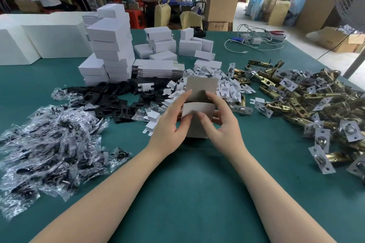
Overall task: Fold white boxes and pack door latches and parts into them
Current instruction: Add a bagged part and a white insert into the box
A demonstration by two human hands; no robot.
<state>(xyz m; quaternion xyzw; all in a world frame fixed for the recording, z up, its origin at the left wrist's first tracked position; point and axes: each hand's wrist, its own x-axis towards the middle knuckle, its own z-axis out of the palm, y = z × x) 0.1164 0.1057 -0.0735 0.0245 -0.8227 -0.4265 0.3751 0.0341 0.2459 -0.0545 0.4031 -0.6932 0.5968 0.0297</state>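
- Grey-brown cardboard showed on the inner faces of the half-folded box (198, 104), which stood over the green table (197, 193) at mid-table, held between both hands with its top flap upright.
- Left hand (171, 122) gripped the box's left side, fingers curled round the edge and the thumb pressed on a folded-in flap.
- Right hand (221, 122) gripped the right side, index finger hooked over the upper edge and thumb on the front flap.
- Brass door latches (308, 108) with silver faceplates lay heaped to the right of the box, well apart from the hands.
- Clear plastic bags of dark parts (49, 144) were piled at the left.
- Black plates (110, 100) lay beyond the bags, and small white card inserts (227, 87) were scattered just behind the box.
- Flat unfolded box blanks (158, 70) sat stacked behind the inserts.
- Finished white boxes (110, 45) rose in stacks at the far left of the table.
- White cables (254, 42) lay at the far right corner.
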